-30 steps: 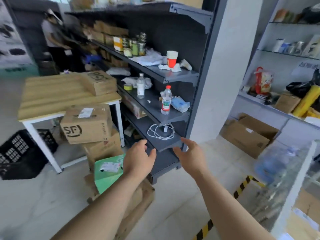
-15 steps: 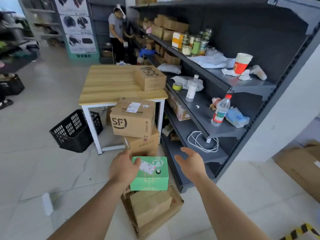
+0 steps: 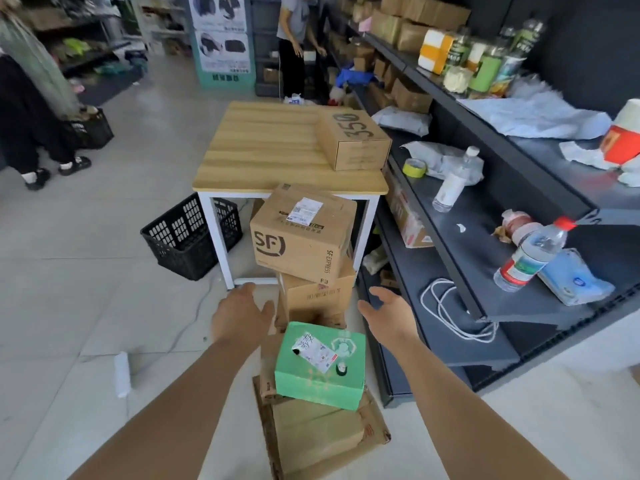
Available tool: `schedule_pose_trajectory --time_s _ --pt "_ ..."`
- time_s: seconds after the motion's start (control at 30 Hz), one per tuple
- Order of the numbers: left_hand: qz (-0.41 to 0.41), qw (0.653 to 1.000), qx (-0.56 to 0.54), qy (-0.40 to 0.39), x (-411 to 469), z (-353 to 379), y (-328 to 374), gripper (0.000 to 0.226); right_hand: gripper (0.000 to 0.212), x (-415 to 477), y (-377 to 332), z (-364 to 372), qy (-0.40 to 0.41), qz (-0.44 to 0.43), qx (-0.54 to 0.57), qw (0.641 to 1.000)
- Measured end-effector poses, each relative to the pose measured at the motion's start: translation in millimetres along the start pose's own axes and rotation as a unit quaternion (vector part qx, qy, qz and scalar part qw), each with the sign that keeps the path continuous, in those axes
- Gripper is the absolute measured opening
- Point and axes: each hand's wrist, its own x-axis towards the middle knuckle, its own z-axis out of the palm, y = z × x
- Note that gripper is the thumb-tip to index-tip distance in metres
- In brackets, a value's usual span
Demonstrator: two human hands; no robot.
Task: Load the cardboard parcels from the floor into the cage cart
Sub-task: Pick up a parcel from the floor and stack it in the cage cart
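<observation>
Parcel reads "SF EXPRESS", box on table reads "350".

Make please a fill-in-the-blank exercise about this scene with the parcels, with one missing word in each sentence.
1. The box marked 350 lies on the wooden ____.
2. The plastic crate on the floor is ____ in colour.
3. The labelled parcel nearest the person is ____ in colour.
4. The left hand and the right hand are open and hold ____.
Missing words: table; black; green; nothing.
</observation>
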Motion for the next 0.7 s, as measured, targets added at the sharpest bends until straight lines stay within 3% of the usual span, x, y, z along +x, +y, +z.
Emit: schedule_pose_trajectory --time_s 0.17,0.33,0.53,0.7 --pt "-0.001 1.0 0.008 -0.012 83.4 3.0 -6.8 0.045 0.048 63.5 -27.5 22.2 0.006 0.016 0.004 1.0" --pt "0.026 0.998 0.038 -0.05 191.6 -0.6 -2.1 0.046 0.039 136.5 -68.5 51.6 0.034 0.041 0.023 0.998" --pt "0.044 0.99 0.065 -0.115 321.4 6.1 -2.9 0.064 0.044 224.2 -105.1 91.3 0.067 0.127 0.028 0.989" --pt "0.04 0.982 0.049 -0.18 399.8 37.9 -12.5 0.059 0.049 280.0 -103.0 118.0 0.088 0.195 0.029 0.976"
